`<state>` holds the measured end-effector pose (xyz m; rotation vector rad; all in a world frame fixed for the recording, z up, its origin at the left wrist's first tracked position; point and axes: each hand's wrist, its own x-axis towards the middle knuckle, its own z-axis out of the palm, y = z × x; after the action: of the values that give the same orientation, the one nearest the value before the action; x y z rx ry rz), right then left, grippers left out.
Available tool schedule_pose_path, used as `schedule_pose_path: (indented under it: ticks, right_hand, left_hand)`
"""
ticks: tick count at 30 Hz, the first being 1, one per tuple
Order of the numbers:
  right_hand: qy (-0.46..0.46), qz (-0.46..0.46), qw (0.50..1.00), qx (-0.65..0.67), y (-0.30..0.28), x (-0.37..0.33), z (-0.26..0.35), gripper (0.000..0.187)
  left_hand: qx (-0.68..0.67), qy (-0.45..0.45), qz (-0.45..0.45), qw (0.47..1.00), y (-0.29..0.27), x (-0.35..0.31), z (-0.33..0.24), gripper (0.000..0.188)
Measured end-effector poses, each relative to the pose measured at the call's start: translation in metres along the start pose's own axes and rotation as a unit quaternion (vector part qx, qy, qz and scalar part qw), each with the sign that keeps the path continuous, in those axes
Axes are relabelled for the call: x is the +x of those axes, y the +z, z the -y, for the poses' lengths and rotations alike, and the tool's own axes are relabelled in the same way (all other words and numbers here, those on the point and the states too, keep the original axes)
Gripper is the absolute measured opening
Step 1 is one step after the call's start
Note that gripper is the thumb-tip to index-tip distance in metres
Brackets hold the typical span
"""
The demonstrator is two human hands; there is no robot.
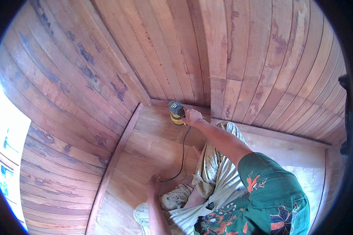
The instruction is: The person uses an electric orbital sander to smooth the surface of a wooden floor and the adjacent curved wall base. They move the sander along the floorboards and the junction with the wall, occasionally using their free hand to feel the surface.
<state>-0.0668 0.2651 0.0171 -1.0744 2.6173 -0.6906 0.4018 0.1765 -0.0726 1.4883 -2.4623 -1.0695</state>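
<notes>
My right hand [193,116] is wrapped round a yellow and black orbital sander [177,113], which stands on the wooden floor [145,152] near the far corner. From the sander a black power cord [183,150] curves back over the boards toward me. It runs to my left hand [154,183], whose fingers are closed at its near end, low over the floor beside my knee. Just how the fingers grip the cord is too small to make out.
Reddish plank walls [86,78] with dark stains rise at left, ahead and right. A wooden skirting strip [117,156] edges the floor at left. Bright light comes through an opening [6,129] at far left. My folded legs in stained pale trousers [219,168] take up the near floor.
</notes>
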Motion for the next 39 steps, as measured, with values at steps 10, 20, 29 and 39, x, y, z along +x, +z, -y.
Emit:
schedule_pose_path:
  ticks: [10,20,29,39]
  right_hand:
    - [-0.034,0.020,0.997,0.071,0.020,-0.004,0.024,0.101]
    - [-0.076,0.163,0.979,0.101,-0.008,-0.022,0.031,0.090]
    - [-0.069,-0.242,0.950,0.187,-0.100,-0.275,-0.162,0.052]
    - [0.293,-0.089,0.935,-0.178,-0.080,-0.490,-0.296,0.074]
  left_hand:
    - [-0.080,0.134,-0.134,0.979,0.019,0.039,-0.142,0.053]
    - [-0.220,0.082,-0.084,0.968,0.060,0.238,-0.274,0.078]
    - [0.208,0.168,-0.170,0.948,0.040,0.246,-0.253,0.098]
    - [0.197,0.167,-0.168,0.951,0.033,0.291,-0.255,0.094]
